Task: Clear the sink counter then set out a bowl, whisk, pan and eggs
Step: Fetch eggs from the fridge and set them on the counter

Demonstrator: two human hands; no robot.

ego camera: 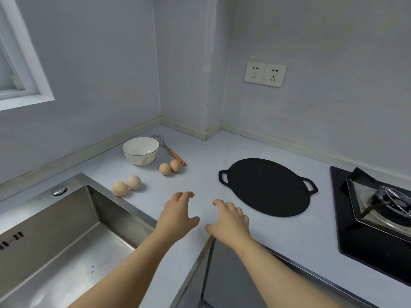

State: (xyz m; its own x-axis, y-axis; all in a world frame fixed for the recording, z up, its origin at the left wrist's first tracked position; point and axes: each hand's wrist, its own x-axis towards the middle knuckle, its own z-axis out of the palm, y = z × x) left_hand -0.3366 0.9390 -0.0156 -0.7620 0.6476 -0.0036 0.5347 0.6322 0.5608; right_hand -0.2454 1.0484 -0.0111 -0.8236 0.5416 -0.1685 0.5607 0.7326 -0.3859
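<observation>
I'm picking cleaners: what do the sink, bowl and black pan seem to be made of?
Sink: brushed stainless steel, grey with dull streaky reflections. Bowl: probably glazed ceramic, glossy white with a painted motif. Pan: matte black, no shine; cast iron or coated metal, I cannot tell which.

Cool, even, fairly dim light fills the view, with a bluish cast. Shadows under the eggs and bowl are soft. Glare shows on the steel stove tray. Wide-angle bending curves the window frame and the picture's edges; detail is slightly soft.
</observation>
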